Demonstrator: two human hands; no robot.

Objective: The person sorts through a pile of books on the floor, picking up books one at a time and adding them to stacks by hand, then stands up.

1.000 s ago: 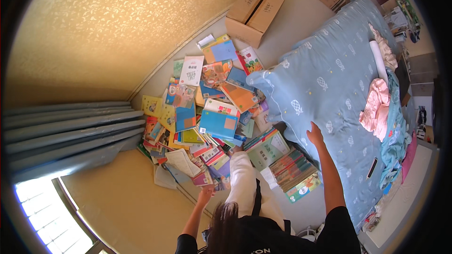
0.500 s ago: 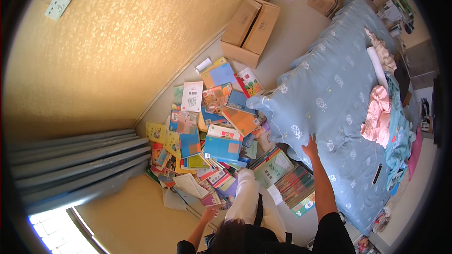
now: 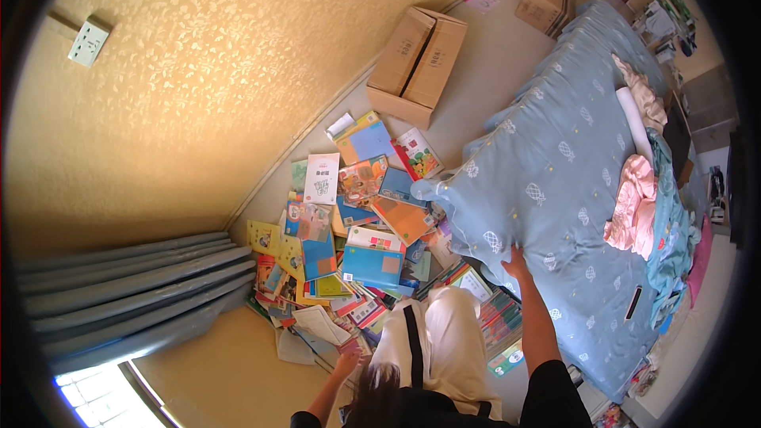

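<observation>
My right hand point(image 3: 515, 263) rests on the edge of the blue patterned bedspread point(image 3: 547, 226), with its thumb and fingers apart and nothing held. Down by the lower left edge of the book pile, my left hand point(image 3: 346, 362) hangs close to a purplish book point(image 3: 357, 344); its fingers are too small to make out. A white open booklet point(image 3: 320, 325) lies just beyond it. Many books are strewn over the floor, among them a blue book point(image 3: 371, 267) and an orange book point(image 3: 403, 219). My pale trouser legs hide part of the heap.
A row of upright-packed books point(image 3: 501, 322) stands beside the bed. Farther off are a closed cardboard box point(image 3: 418, 63) and a second carton point(image 3: 543, 0). Grey curtains point(image 3: 135, 285) hang at the left. Pink cloth point(image 3: 634, 204) and a phone-like dark object point(image 3: 633, 302) lie on the bed.
My legs have come forward over the near books, hiding the green book and part of the packed row. My right hand stays on the bed; the left stays low by the pile.
</observation>
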